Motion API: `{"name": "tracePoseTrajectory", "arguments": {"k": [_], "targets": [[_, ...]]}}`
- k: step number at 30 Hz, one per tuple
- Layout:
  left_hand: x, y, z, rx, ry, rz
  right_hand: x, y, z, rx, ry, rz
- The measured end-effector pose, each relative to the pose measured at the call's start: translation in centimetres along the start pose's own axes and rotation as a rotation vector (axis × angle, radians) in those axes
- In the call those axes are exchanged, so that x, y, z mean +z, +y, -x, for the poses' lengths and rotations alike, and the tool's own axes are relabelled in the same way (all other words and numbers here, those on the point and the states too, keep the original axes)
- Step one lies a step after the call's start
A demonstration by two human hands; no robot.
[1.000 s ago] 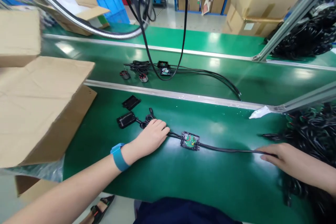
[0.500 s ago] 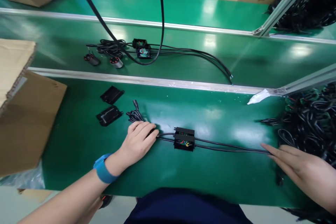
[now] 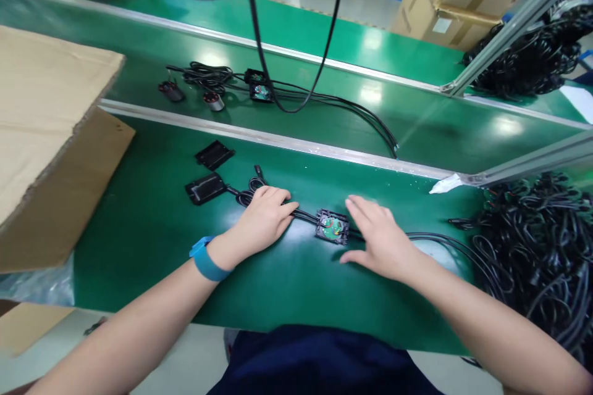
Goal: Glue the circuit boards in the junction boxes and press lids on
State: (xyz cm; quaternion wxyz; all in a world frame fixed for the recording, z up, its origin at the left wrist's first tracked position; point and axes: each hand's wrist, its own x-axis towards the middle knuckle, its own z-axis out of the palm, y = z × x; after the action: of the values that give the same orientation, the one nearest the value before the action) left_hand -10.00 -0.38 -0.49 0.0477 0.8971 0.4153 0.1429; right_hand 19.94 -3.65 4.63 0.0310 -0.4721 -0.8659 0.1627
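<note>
The open black plastic housing with green circuit board (image 3: 332,226) looks wired, not yet covered. Left of it, the left hand (image 3: 263,216) curls over black cables (image 3: 306,216) too bunched to count, grip hidden; right, the right hand (image 3: 380,234) spreads wide. Farther left lie two flat black plastic pieces (image 3: 206,188).

Here's the glossy dark-green workbench (image 3: 287,296), and it's a busy one! Mid-bench, an open black plastic casing (image 3: 332,226) with slim black cables (image 3: 440,237) out both sides. Leftward, a looped black cord (image 3: 245,197) near two flat black rectangular plastic pieces (image 3: 206,188); a brown cardboard box (image 3: 92,179) fills the left end. Over right, a huge tangled heap of black wires (image 3: 546,241)! Up against the silver metal rail (image 3: 287,141), a small white tapered object (image 3: 445,184).
</note>
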Motion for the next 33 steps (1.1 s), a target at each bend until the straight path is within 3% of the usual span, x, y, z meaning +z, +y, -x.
{"name": "tracePoseTrajectory", "arguments": {"k": [4, 7, 11, 14, 17, 19, 21, 25, 29, 31, 33], "targets": [[0.9, -0.3, 0.9, -0.037, 0.110, 0.075, 2.2, -2.0, -3.6, -0.046, -0.086, -0.041], [1.3, -0.5, 1.6, -0.042, 0.181, 0.087, 3.3, -1.5, -3.9, -0.046, -0.018, -0.059], [1.2, -0.6, 2.0, -0.018, 0.173, 0.078, 4.4, -1.3, -2.9, -0.046, 0.085, -0.063], [1.1, -0.4, 2.1, -0.021, 0.179, 0.072, 3.9, -0.6, -2.7, -0.062, 0.002, -0.104], [1.0, 0.1, 2.1, -0.014, 0.170, 0.096, 2.0, 0.7, -5.1, -0.095, -0.063, -0.153], [1.0, 0.4, 2.2, -0.007, 0.172, 0.127, 0.6, 1.4, -9.3, -0.093, 0.055, -0.127], [0.9, 0.5, 2.2, -0.004, 0.200, 0.182, -0.5, 1.3, -15.6, -0.086, 0.207, -0.026], [2.2, -0.1, 2.1, 0.046, 0.317, 0.339, -2.0, -1.5, -31.2, 0.031, 0.175, 0.213], [7.2, -0.8, 1.6, 0.046, 0.384, 0.367, -2.3, -4.3, -44.2, 0.107, 0.179, 0.250], [10.0, -0.8, 1.5, -0.060, 0.423, 0.392, -2.1, -4.8, -48.3, 0.157, 0.133, 0.247], [11.6, -0.7, 1.8, -0.116, 0.413, 0.437, -1.9, -5.1, -50.7, 0.190, 0.077, 0.246]]}}
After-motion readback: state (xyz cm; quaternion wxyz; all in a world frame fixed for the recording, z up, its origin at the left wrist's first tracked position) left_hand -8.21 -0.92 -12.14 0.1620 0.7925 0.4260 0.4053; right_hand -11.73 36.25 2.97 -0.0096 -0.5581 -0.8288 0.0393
